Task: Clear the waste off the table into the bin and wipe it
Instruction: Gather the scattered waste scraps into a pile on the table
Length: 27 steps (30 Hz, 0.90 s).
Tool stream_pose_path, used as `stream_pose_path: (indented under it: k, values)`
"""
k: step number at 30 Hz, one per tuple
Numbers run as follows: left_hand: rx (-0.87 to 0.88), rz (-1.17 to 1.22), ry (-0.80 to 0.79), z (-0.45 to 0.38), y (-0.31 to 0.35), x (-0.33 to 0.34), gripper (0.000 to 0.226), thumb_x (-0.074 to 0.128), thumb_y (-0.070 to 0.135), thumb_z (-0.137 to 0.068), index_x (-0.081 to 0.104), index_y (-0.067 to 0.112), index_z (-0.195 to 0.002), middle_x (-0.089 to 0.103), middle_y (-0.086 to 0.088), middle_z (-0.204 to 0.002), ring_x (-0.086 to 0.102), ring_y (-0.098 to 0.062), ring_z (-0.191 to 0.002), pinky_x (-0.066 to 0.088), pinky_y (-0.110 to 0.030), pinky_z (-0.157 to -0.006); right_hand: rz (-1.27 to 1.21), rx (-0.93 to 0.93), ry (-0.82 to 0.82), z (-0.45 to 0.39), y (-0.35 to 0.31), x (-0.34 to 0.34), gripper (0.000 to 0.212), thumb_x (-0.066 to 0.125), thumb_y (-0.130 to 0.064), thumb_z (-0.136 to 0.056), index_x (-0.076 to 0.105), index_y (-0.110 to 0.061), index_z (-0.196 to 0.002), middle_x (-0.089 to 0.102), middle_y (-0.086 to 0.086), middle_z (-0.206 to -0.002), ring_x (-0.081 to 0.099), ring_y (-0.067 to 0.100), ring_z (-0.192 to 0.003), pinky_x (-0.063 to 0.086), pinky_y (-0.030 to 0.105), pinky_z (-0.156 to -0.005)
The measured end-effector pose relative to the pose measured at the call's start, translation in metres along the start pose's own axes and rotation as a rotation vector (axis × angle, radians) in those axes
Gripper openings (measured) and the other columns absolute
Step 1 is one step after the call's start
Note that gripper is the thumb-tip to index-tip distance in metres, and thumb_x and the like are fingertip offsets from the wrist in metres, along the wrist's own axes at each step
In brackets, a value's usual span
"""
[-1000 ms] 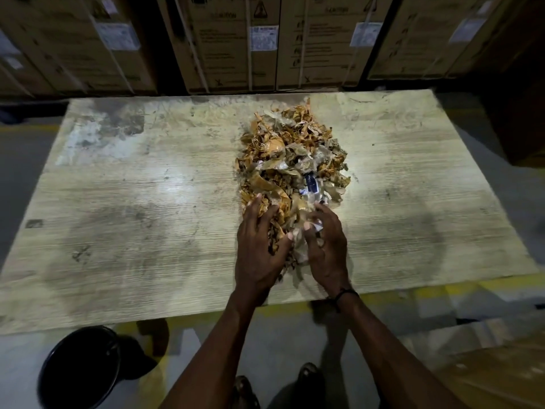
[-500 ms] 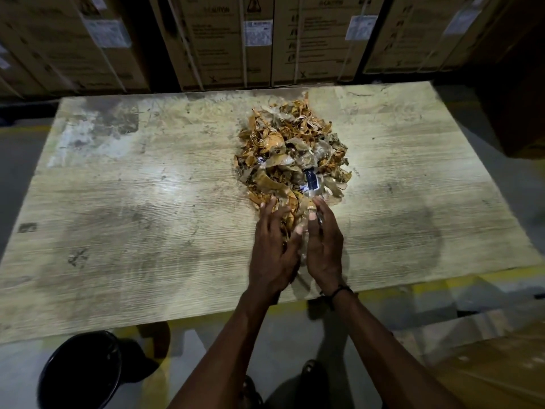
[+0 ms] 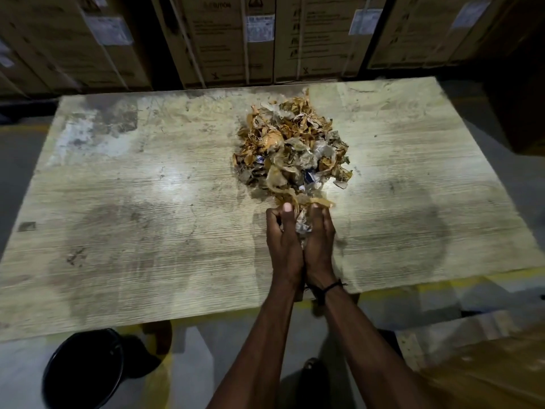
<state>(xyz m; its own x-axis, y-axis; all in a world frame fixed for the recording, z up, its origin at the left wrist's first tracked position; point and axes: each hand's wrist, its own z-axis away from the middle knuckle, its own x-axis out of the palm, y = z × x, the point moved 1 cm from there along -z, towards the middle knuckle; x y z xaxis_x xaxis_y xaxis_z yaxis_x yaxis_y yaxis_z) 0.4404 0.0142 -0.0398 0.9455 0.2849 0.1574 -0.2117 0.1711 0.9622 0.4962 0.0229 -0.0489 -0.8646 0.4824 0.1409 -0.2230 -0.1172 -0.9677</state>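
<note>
Broadly, a row of brown cardboard boxes (image 3: pixel 230 39) with white labels stands along the far side, just behind the long edge of a pale, wood-grained tabletop (image 3: pixel 124 219) that fills most of the view and carries dull stains and scuffs. On the grey floor (image 3: pixel 194 364) below the near edge, to the left of the person's arms, sits a round black bin (image 3: pixel 82 370), well apart from the hands and standing upright with its dark mouth facing up. Right of centre on the tabletop lies a heap of waste (image 3: pixel 292 146), a loose mound of crumpled orange-brown scraps, greyish film and a few small blue-and-white bits, with a stray fragment just beside its right edge. At the near tip of that heap the two hands meet, pressed side by side with their inner edges touching. The left hand (image 3: pixel 284 246) has its fingers curled inward over the scraps, and the right hand (image 3: pixel 320 246) likewise curls its fingers round the same clump, so that a wad of crinkled film and orange strips is gripped between them, touching the rest of the heap. A thin dark band (image 3: pixel 327 287) circles the right wrist.
</note>
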Motion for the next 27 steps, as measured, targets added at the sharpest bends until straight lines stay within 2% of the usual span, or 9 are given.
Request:
stream_pose_path:
  k: [1, 2, 3, 9, 11, 18, 21, 24, 27]
  values:
    - [0.006, 0.014, 0.018, -0.002, 0.001, 0.0, 0.04, 0.049, 0.045, -0.11, 0.048, 0.008, -0.097, 0.049, 0.004, -0.083, 0.047, -0.014, -0.077, 0.043, -0.036, -0.074, -0.015, 0.024, -0.014, 0.0, -0.002, 0.001, 0.022, 0.045, -0.022, -0.111, 0.066, -0.014, -0.109, 0.071, -0.006, -0.098, 0.068, 0.004, -0.093, 0.036, 0.011, -0.079]
    - [0.012, 0.028, 0.039, -0.004, 0.002, 0.0, 0.04, 0.051, 0.044, -0.109, 0.046, 0.006, -0.094, 0.046, 0.004, -0.081, 0.044, -0.013, -0.074, 0.041, -0.035, -0.072, -0.032, 0.041, -0.026, -0.001, -0.002, 0.003, 0.025, 0.044, -0.022, -0.112, 0.066, -0.01, -0.117, 0.072, -0.001, -0.106, 0.068, 0.009, -0.102, 0.028, 0.04, -0.104]
    - [0.011, 0.035, 0.059, -0.007, 0.003, -0.001, 0.04, 0.053, 0.041, -0.108, 0.046, 0.004, -0.095, 0.045, 0.003, -0.081, 0.043, -0.013, -0.073, 0.041, -0.034, -0.071, -0.033, 0.056, -0.035, -0.003, -0.002, 0.004, 0.026, 0.045, -0.023, -0.111, 0.066, -0.012, -0.122, 0.072, 0.002, -0.114, 0.068, 0.013, -0.11, 0.057, 0.03, -0.08]
    - [-0.025, 0.072, 0.081, -0.009, 0.017, 0.002, 0.059, 0.073, 0.041, -0.097, 0.048, 0.036, -0.15, 0.056, 0.022, -0.143, 0.057, 0.012, -0.121, 0.054, -0.016, -0.093, -0.043, 0.118, -0.109, -0.005, -0.007, 0.009, 0.032, 0.046, -0.022, -0.11, 0.065, -0.004, -0.127, 0.071, 0.013, -0.123, 0.07, 0.025, -0.111, 0.057, 0.043, -0.088]
    - [0.009, 0.041, 0.076, -0.01, 0.02, 0.003, 0.058, 0.074, 0.043, -0.096, 0.052, 0.044, -0.15, 0.056, 0.016, -0.151, 0.056, 0.002, -0.133, 0.053, -0.025, -0.104, -0.052, 0.119, -0.11, -0.006, -0.013, 0.008, 0.031, 0.046, -0.021, -0.109, 0.063, -0.001, -0.127, 0.071, 0.016, -0.122, 0.071, 0.028, -0.109, 0.057, 0.045, -0.087]
    - [-0.001, -0.037, 0.15, -0.004, 0.033, 0.013, 0.026, 0.075, 0.04, -0.097, 0.072, 0.033, -0.121, 0.065, 0.01, -0.129, 0.064, -0.003, -0.119, 0.055, -0.044, -0.105, -0.05, 0.191, -0.146, -0.003, -0.038, 0.011, 0.053, 0.05, -0.055, -0.096, 0.071, -0.017, -0.127, 0.072, 0.009, -0.128, 0.067, 0.03, -0.12, 0.057, 0.049, -0.1]
    - [0.006, -0.055, 0.175, -0.002, 0.046, 0.019, 0.026, 0.076, 0.036, -0.096, 0.07, 0.021, -0.117, 0.057, 0.004, -0.129, 0.06, 0.005, -0.111, 0.055, -0.033, -0.098, -0.051, 0.215, -0.15, -0.003, -0.056, 0.012, 0.045, 0.055, -0.057, -0.093, 0.075, -0.022, -0.112, 0.074, 0.01, -0.119, 0.069, 0.033, -0.114, 0.056, 0.048, -0.095]
    - [0.001, -0.029, 0.184, 0.002, 0.06, 0.023, 0.04, 0.075, 0.053, -0.092, 0.068, 0.019, -0.111, 0.062, -0.002, -0.126, 0.064, -0.009, -0.113, 0.055, -0.031, -0.092, -0.098, 0.221, -0.178, -0.003, -0.068, 0.014, 0.063, 0.069, -0.072, -0.072, 0.076, -0.02, -0.107, 0.071, 0.018, -0.111, 0.066, 0.034, -0.102, 0.053, 0.048, -0.088]
    - [-0.056, 0.054, 0.167, 0.008, 0.076, 0.025, 0.051, 0.069, 0.065, -0.091, 0.069, 0.018, -0.111, 0.075, 0.0, -0.11, 0.072, -0.017, -0.103, 0.06, -0.036, -0.088, -0.111, 0.222, -0.165, -0.002, -0.078, 0.014, 0.063, 0.064, -0.062, -0.08, 0.075, -0.013, -0.118, 0.072, 0.019, -0.121, 0.068, 0.036, -0.115, 0.055, 0.047, -0.094]
